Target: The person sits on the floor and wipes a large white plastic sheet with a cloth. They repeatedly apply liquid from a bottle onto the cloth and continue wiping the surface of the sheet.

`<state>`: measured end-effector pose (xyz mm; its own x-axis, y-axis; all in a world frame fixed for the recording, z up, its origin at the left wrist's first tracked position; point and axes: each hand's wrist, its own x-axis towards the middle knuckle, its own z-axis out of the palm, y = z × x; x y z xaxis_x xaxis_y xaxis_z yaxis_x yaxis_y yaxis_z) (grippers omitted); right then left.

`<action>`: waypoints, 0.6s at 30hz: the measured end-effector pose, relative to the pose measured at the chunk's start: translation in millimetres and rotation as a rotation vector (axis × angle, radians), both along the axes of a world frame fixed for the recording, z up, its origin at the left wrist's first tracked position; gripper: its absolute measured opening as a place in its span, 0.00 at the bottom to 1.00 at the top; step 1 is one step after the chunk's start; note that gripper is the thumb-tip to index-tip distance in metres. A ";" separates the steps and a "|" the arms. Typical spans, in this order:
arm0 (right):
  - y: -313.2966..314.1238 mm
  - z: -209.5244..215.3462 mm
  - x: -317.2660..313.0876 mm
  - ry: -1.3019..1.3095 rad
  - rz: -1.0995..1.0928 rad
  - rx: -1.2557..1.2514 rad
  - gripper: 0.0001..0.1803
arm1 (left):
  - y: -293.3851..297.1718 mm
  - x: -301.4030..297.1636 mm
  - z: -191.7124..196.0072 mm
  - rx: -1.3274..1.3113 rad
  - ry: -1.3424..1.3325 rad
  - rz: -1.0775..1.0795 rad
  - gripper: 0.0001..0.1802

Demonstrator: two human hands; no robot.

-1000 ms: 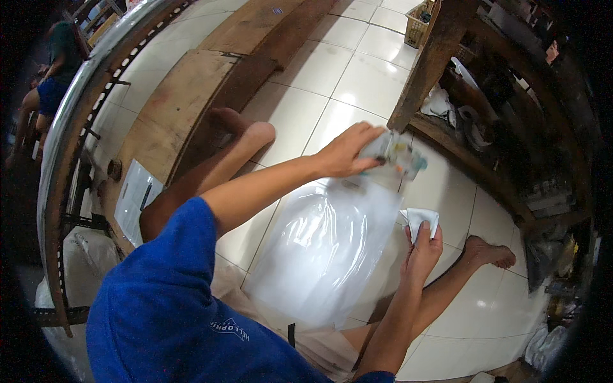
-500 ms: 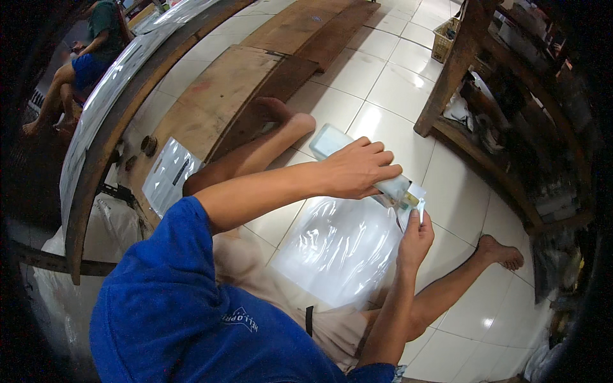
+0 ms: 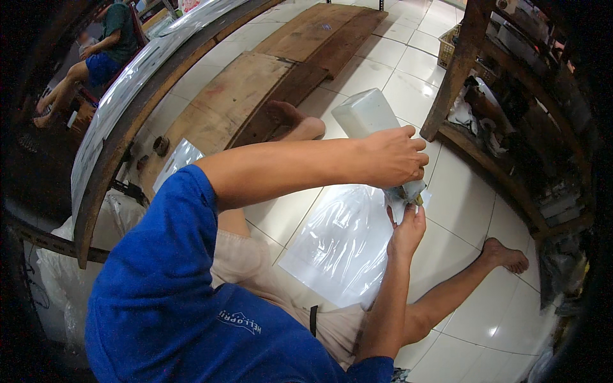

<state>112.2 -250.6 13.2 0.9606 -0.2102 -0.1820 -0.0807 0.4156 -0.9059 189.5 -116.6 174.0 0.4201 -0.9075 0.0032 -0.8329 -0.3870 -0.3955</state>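
A pale translucent rectangular bottle (image 3: 368, 115) is tipped over, its base toward the far side and its neck toward me. My left hand (image 3: 397, 156) is wrapped round its lower middle. Close under the bottle's mouth, my right hand (image 3: 407, 233) pinches a thin white cloth-like piece (image 3: 398, 209); whether it is cloth or paper I cannot tell. Liquid flowing out is not visible. Below both hands, a shiny clear plastic sheet (image 3: 338, 249) with white beneath it lies on the tiles between my legs.
Low wooden boards (image 3: 239, 89) stand at the far left, with a small plastic packet (image 3: 179, 159) on them. A curved plastic-covered table edge (image 3: 121, 115) runs along the left. A dark wooden rack (image 3: 460, 70) and a yellow basket (image 3: 449, 48) stand right. A person (image 3: 105, 51) sits far left.
My left hand has turned the bottle more steeply, raising its base, and moved slightly right and nearer the mouth. My right hand has shifted a little left, with the white piece under the mouth.
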 end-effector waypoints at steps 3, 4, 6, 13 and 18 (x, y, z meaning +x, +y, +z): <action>-0.5 1.2 0.8 0.023 -0.023 0.048 0.15 | -7.2 2.8 1.7 0.043 -0.027 -0.016 0.10; -1.2 0.3 1.7 0.031 -0.020 0.084 0.15 | -9.1 3.8 1.8 0.055 -0.036 -0.021 0.10; -5.1 -1.4 3.5 0.049 -0.018 0.153 0.16 | -14.3 5.5 2.8 0.066 -0.049 -0.040 0.10; -6.2 -1.9 9.4 0.054 -0.031 0.313 0.15 | -28.1 12.5 4.9 0.113 -0.100 -0.094 0.07; -11.4 -6.7 14.0 0.046 -0.034 0.368 0.16 | -38.2 13.5 10.0 0.173 -0.091 -0.066 0.06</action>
